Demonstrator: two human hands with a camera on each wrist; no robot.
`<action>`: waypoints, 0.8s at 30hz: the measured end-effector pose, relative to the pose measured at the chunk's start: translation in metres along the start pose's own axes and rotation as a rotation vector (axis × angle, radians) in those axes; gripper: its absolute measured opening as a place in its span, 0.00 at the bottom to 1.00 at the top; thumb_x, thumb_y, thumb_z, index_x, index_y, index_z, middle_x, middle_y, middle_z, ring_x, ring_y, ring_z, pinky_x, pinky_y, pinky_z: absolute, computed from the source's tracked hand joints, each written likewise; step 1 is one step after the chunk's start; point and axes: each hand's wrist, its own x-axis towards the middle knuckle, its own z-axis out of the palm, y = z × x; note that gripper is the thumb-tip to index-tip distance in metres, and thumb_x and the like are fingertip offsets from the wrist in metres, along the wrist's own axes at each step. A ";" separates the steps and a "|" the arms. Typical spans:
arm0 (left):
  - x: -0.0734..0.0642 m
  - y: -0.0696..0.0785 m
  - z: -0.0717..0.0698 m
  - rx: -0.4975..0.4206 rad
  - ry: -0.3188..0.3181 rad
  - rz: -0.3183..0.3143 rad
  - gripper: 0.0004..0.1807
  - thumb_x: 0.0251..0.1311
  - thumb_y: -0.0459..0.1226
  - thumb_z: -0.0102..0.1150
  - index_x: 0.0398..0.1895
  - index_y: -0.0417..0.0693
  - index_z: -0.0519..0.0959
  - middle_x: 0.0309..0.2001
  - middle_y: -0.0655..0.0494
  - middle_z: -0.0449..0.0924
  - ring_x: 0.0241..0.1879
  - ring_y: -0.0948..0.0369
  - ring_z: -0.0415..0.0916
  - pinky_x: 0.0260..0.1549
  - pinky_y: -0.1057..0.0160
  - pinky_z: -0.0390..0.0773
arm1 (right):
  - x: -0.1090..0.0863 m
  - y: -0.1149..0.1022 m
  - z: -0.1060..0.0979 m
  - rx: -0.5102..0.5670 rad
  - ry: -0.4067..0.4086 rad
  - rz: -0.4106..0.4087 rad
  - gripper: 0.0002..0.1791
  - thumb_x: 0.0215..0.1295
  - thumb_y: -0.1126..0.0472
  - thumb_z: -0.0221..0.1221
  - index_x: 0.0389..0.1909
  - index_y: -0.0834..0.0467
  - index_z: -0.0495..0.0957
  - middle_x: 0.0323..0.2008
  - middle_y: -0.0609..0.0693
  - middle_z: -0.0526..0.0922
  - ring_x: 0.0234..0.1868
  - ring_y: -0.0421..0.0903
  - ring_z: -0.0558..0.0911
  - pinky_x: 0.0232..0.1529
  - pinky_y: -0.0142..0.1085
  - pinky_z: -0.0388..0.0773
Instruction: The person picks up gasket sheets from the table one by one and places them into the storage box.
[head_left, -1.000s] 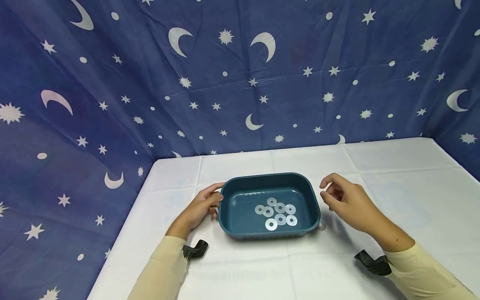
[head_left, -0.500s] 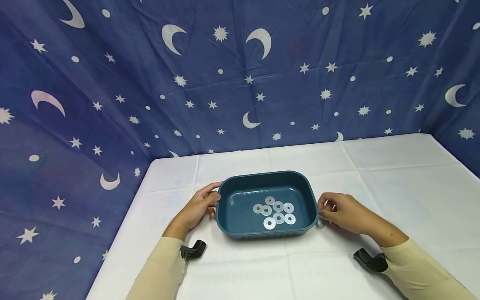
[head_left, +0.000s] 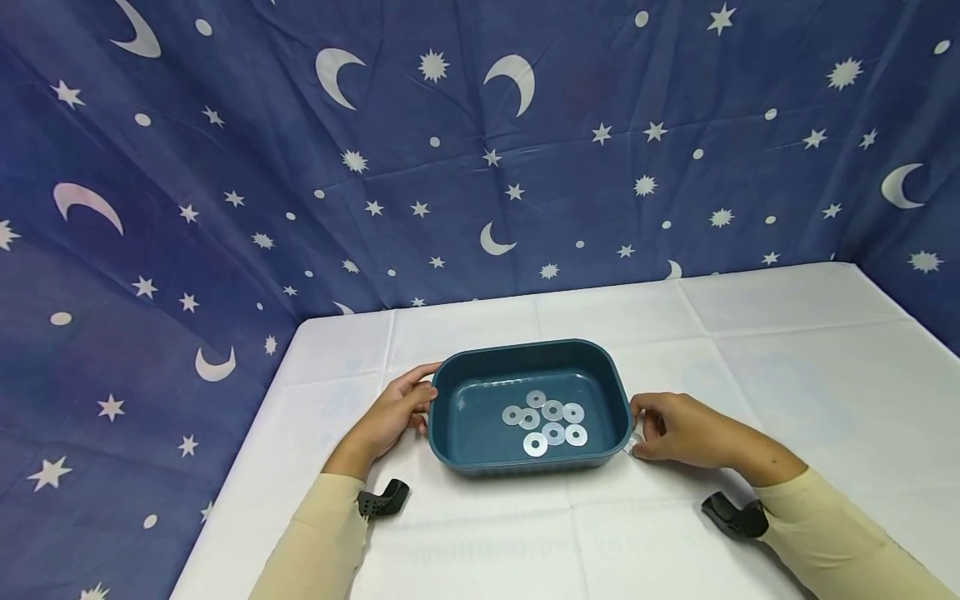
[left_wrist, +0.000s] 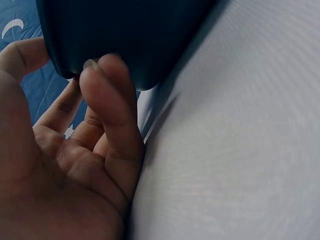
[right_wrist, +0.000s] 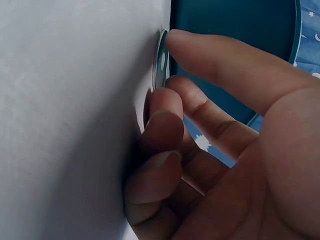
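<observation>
Several flat metal washers [head_left: 553, 433] lie on the floor of a dark teal plastic tray [head_left: 480, 464]. At the tray's left end, my left hand [head_left: 390, 417] holds its side, thumb by the rim, other fingers curled low against the outside. Just beyond the right end, one more washer [right_wrist: 161, 60] is on the table, partly hidden in the head view. My right hand [head_left: 686, 429] pinches this washer by its edges, thumb tip on one side and fingertips on the other, its remaining fingers curled against the cloth. Only part of the tray shows in either wrist view.
A white cloth [head_left: 495, 550] covers the table. Dark blue curtains [head_left: 420, 167] with moons and stars stand behind it and along both sides. Each wrist carries a small black mount [head_left: 384, 498] over a cream sleeve [head_left: 311, 537].
My right hand has come down from above the table to the washer beside the tray and taken it between thumb and fingers. The left hand stays at the tray; the head view has shifted slightly.
</observation>
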 end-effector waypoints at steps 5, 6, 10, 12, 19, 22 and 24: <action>-0.001 0.000 0.000 0.004 0.000 0.008 0.29 0.70 0.36 0.50 0.74 0.47 0.63 0.37 0.58 0.77 0.25 0.68 0.74 0.20 0.70 0.75 | 0.000 -0.001 0.001 -0.025 -0.007 0.010 0.14 0.51 0.65 0.71 0.34 0.55 0.75 0.20 0.41 0.68 0.22 0.35 0.69 0.24 0.28 0.66; -0.001 0.000 0.000 0.006 0.000 0.009 0.29 0.70 0.36 0.50 0.74 0.47 0.63 0.37 0.58 0.77 0.25 0.68 0.74 0.20 0.70 0.75 | 0.000 -0.001 0.001 -0.026 -0.009 0.011 0.14 0.51 0.65 0.71 0.34 0.56 0.75 0.20 0.41 0.68 0.23 0.35 0.69 0.25 0.28 0.66; -0.001 0.000 0.000 0.008 -0.002 0.008 0.29 0.70 0.37 0.50 0.74 0.48 0.63 0.37 0.58 0.76 0.25 0.68 0.74 0.20 0.70 0.75 | 0.000 -0.001 0.000 -0.022 -0.028 0.015 0.14 0.52 0.65 0.72 0.34 0.56 0.75 0.20 0.42 0.68 0.23 0.35 0.69 0.25 0.28 0.66; -0.001 0.000 0.000 0.007 -0.002 0.005 0.29 0.71 0.37 0.50 0.74 0.48 0.63 0.36 0.58 0.76 0.24 0.68 0.74 0.20 0.70 0.75 | -0.001 -0.001 -0.001 -0.016 -0.041 0.016 0.14 0.52 0.65 0.71 0.34 0.56 0.75 0.20 0.42 0.68 0.23 0.35 0.69 0.25 0.28 0.66; 0.000 0.000 0.000 -0.001 0.003 0.002 0.29 0.70 0.36 0.50 0.74 0.47 0.64 0.37 0.59 0.76 0.25 0.68 0.74 0.20 0.70 0.76 | -0.004 0.000 -0.006 0.015 -0.085 0.007 0.13 0.54 0.65 0.70 0.37 0.57 0.77 0.21 0.42 0.69 0.22 0.35 0.69 0.24 0.28 0.66; -0.001 0.000 0.000 0.004 0.006 -0.002 0.29 0.70 0.37 0.50 0.74 0.48 0.64 0.37 0.59 0.77 0.25 0.68 0.74 0.20 0.70 0.76 | -0.005 0.001 -0.007 0.024 -0.098 0.005 0.13 0.53 0.64 0.71 0.37 0.57 0.76 0.21 0.42 0.68 0.22 0.35 0.68 0.25 0.28 0.66; -0.001 -0.001 0.000 0.005 0.005 -0.005 0.29 0.70 0.37 0.50 0.74 0.48 0.64 0.37 0.59 0.77 0.25 0.68 0.74 0.20 0.70 0.76 | -0.005 0.002 -0.007 0.026 -0.102 -0.002 0.14 0.53 0.65 0.71 0.37 0.57 0.76 0.21 0.42 0.68 0.22 0.34 0.68 0.25 0.28 0.66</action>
